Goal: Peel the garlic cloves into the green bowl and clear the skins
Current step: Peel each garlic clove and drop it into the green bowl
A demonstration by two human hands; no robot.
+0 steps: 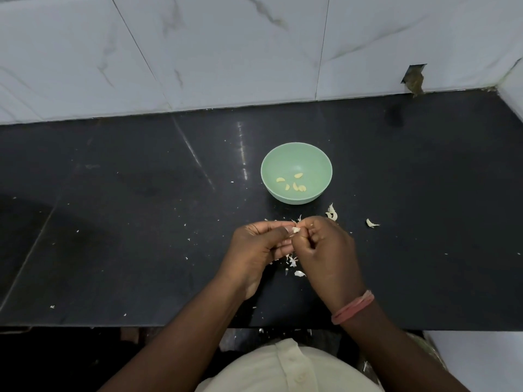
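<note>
Garlic clove (295,229) sits pinched between my two hands, held just above the worktop (141,222) and just in front of the green bowl (296,173). My left hand (259,250) grips it with thumb and curled fingers; my right hand (325,250) is curled against it from the other side, fingertips working at the skin. The hands are together, touching at the clove.

Step in hand: peeling. I judge the clove to be partly stripped, since pale flesh shows at the pinch point, but most of it is hidden by my fingers.

Status of the task: several peeled cloves (291,183) lie in the bottom of the green bowl. Loose skins (294,263) are scattered on the worktop beneath my hands, and more pieces (332,213) lie just right of the bowl, with one piece (371,223) farther right. Clearing has not begun.

Next move, as I judge it: pull the remaining skin free, reach forward over the near rim, and release the clove into the bowl. The skin is thin and clings, so a firm fingernail pinch is required. Gather the skins afterwards.
</note>
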